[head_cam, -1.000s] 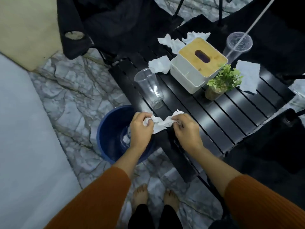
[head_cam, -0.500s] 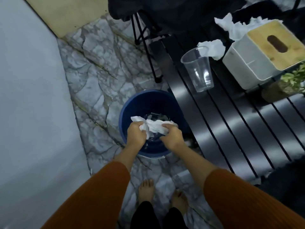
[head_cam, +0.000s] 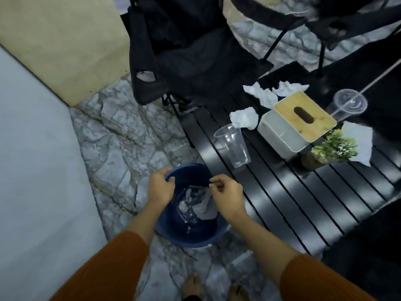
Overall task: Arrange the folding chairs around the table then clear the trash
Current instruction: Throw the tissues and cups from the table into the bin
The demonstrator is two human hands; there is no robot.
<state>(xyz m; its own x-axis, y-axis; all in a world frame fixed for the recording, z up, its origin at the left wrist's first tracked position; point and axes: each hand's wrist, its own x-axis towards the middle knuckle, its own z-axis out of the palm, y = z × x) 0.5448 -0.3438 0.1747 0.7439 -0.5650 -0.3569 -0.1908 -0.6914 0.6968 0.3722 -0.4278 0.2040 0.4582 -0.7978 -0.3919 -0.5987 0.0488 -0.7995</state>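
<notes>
A blue bin (head_cam: 196, 238) stands on the stone floor beside the black slatted table (head_cam: 288, 192). Crumpled white tissue (head_cam: 205, 206) and clear plastic lie inside the bin. My left hand (head_cam: 160, 187) hovers over the bin's left rim with loosely curled fingers that hold nothing. Over the right rim, my right hand (head_cam: 227, 197) is also loosely curled and empty. On the table are a clear cup (head_cam: 233, 146), crumpled tissues (head_cam: 244, 117), a lidded cup with a straw (head_cam: 349, 104) and a flat napkin (head_cam: 360, 142). A black folding chair (head_cam: 184, 55) stands at the table's far end.
A white tissue box with a wooden lid (head_cam: 297, 122) and a small potted plant (head_cam: 327, 149) sit on the table. Another black chair (head_cam: 338, 22) is at the top right. A pale wall (head_cam: 32, 170) runs along the left. My bare feet (head_cam: 193, 287) stand near the bin.
Both hands carried a crumpled tissue from the table's edge over the bin and let it go; it now lies inside. The view has swung back toward the table.
</notes>
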